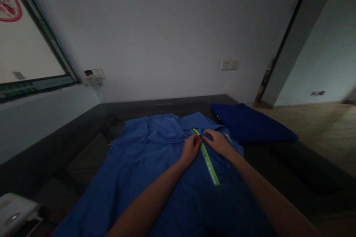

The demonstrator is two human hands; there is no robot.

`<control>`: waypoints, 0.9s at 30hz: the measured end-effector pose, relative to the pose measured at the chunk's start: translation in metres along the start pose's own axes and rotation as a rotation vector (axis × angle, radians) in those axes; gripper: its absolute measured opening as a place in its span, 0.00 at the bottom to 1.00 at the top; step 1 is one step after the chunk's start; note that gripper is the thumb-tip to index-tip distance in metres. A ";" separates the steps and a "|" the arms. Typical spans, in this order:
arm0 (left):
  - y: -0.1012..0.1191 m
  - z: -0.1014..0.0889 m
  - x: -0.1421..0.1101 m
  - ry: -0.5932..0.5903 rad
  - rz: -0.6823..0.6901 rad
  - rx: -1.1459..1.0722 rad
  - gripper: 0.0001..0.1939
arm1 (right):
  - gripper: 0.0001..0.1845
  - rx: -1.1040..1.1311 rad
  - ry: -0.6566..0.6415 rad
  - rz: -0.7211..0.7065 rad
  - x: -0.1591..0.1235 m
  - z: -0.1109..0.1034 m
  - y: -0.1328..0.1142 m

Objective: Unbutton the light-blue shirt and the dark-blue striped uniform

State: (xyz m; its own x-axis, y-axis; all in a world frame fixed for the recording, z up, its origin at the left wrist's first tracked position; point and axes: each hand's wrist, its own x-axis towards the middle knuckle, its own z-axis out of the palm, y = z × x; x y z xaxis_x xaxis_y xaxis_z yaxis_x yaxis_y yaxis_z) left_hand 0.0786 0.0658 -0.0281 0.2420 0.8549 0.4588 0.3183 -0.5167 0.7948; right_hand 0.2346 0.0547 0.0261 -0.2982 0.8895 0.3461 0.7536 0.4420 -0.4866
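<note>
A blue work shirt [144,163] lies spread flat on a dark table [83,148], collar towards the wall. A yellow-green and grey reflective strip [209,163] runs down its front. My left hand [191,148] and my right hand [218,142] meet near the top of that strip, just below the collar. Both hands have fingers pinched together on the shirt's front edge at the same spot. What sits between the fingertips is too small to make out.
A folded dark blue garment [250,124] lies on the table to the right of the shirt. A white object [13,211] sits at the near left corner. Wall sockets [230,64] and a window [25,52] line the walls. A wooden floor [319,122] is on the right.
</note>
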 end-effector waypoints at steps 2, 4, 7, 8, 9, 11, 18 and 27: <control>-0.001 0.000 0.000 0.013 -0.007 0.007 0.02 | 0.10 -0.021 -0.018 -0.036 -0.001 0.000 -0.002; -0.002 0.000 0.000 0.024 -0.010 0.009 0.02 | 0.10 -0.055 -0.029 -0.053 -0.001 0.000 -0.003; -0.001 -0.001 0.000 0.041 0.002 0.009 0.02 | 0.11 -0.082 -0.033 -0.056 -0.002 0.001 -0.004; -0.001 -0.002 0.000 0.046 0.008 0.013 0.02 | 0.11 -0.082 -0.036 -0.058 -0.002 0.001 -0.004; 0.000 -0.002 0.000 0.051 0.011 0.019 0.02 | 0.12 -0.079 -0.040 -0.059 -0.002 0.001 -0.004; 0.001 -0.003 0.000 0.058 0.002 0.042 0.03 | 0.12 -0.070 -0.051 -0.065 -0.003 0.001 -0.004; 0.002 -0.004 0.001 0.118 -0.038 0.020 0.04 | 0.13 -0.012 -0.120 -0.087 -0.004 -0.005 -0.004; 0.008 -0.008 -0.001 0.155 0.072 0.224 0.13 | 0.10 0.081 -0.191 -0.147 -0.004 -0.010 0.001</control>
State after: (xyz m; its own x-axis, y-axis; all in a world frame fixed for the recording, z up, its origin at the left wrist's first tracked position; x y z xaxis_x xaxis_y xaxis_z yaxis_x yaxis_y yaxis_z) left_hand 0.0738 0.0611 -0.0188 0.1335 0.8036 0.5800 0.5044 -0.5589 0.6582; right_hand 0.2425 0.0510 0.0319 -0.5122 0.8175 0.2632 0.6472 0.5689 -0.5074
